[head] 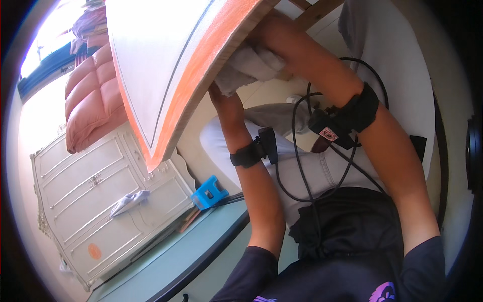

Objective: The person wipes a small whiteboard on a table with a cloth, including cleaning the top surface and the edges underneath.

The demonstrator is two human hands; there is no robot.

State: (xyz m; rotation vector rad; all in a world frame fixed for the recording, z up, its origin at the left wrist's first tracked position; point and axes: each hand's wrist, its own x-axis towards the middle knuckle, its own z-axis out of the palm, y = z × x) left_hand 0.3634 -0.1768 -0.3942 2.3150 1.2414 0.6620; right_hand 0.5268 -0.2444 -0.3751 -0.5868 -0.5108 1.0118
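A large white panel point(158, 64) with an orange border and a wood-grained edge cuts across the top of the view, likely a tabletop. Beneath its edge hangs a crumpled grey-white cloth point(253, 66). My right hand point(268, 32) reaches under the panel and grips the cloth; its fingers are largely hidden. On the other side of the cloth, my left hand point(223, 94) disappears behind the panel and cloth, so its fingers cannot be seen. Black straps with small boxes, the left strap point(247, 155) and the right strap point(360, 109), circle my forearms.
Black cables point(298, 151) loop between my arms over my lap. A glass-topped cabinet point(181, 249) stands at my left with a bright blue plastic object point(209, 192). Beyond are an ornate white cupboard point(90, 185) and a pink quilted bundle point(96, 105). Wooden bars point(317, 15) show at top right.
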